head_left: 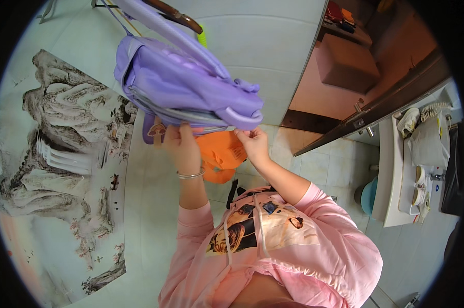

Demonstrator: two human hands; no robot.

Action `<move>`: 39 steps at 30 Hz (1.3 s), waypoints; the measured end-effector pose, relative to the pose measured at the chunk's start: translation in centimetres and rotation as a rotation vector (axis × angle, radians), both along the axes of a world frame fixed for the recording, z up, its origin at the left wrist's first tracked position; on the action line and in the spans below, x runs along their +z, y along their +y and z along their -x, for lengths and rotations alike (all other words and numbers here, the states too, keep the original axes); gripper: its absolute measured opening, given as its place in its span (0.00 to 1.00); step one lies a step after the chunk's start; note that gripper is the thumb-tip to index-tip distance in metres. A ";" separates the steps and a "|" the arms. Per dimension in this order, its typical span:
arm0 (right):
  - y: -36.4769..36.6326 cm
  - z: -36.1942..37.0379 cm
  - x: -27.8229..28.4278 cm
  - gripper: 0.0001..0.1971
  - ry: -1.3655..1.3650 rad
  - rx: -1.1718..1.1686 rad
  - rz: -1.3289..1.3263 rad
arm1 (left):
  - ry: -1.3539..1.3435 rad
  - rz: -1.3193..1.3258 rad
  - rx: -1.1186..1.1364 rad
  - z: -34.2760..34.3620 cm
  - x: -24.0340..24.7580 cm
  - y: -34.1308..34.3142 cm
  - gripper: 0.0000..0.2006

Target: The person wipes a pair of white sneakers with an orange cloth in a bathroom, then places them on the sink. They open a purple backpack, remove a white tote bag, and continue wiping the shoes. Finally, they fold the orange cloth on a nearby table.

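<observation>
A purple backpack (173, 82) hangs in front of me, tilted, with its straps running up to the top edge and a grey zipped edge along its lower side. Below it is an orange bag (220, 154) of thin material with faint print. My left hand (183, 149), slightly blurred and wearing a bangle (190, 175), has curled fingers against the backpack's lower edge; what they grip is hidden. Next to it hangs a purple flap with a mushroom-shaped figure (156, 130). My right hand (253, 143) pinches the orange bag's upper edge, close under the backpack's rounded corner.
A landscape picture (78, 138) covers the left wall. To the right stand an ajar dark door (368, 108), a washbasin counter (393, 179) holding a pale bag (429, 143) and cups, and a teal bucket (367, 197) below. A brown stool (347, 61) shows through the doorway.
</observation>
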State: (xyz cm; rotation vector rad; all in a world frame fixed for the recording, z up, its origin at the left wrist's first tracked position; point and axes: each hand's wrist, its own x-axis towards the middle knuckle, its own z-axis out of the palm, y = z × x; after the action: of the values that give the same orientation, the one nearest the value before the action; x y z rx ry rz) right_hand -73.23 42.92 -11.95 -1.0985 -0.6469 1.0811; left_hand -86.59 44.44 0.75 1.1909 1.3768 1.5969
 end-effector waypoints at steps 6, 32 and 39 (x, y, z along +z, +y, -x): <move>0.2 0.1 -2.2 0.02 0.279 0.213 0.154 | -0.315 -0.022 -0.039 2.5 0.3 0.2 0.07; -2.8 0.9 -2.9 0.39 -0.599 -0.006 0.084 | 0.301 0.191 -0.212 6.1 -5.2 -1.7 0.08; -4.4 1.9 0.4 0.45 -0.745 -0.002 -0.060 | 0.586 0.252 -0.260 6.2 -8.3 -1.6 0.13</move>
State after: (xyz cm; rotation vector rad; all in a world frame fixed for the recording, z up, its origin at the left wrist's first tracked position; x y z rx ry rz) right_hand -75.12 38.50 -11.57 -1.4513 -1.2510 0.6199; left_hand -92.75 42.81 -7.51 1.6730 1.6334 0.8917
